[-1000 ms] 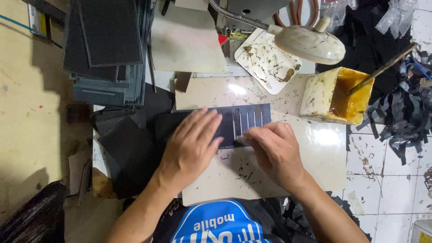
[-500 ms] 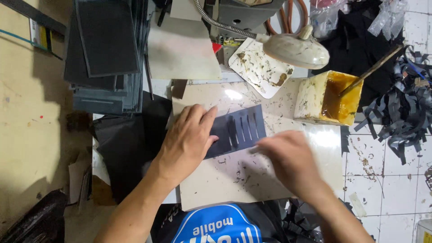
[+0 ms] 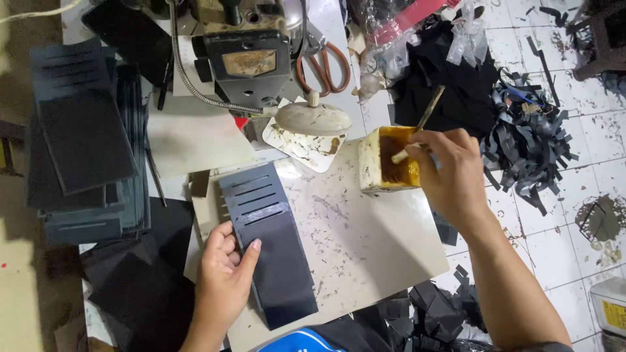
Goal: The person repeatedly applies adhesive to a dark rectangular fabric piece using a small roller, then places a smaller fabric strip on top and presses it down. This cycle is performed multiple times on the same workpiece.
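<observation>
One slotted panel [image 3: 267, 248] under left fingers [image 3: 242, 255]

Right hand [image 3: 450, 173]: has left the slotted dark panel [image 3: 268, 248] and gone up to the brush [image 3: 417, 127] in the yellow glue pot [image 3: 388, 160] — fingers now closed on the handle
Left hand [image 3: 225, 280]: no longer flat on top; now grips the panel's left edge
Panel: turned from lying crosswise to lengthwise — slots at the far end
</observation>
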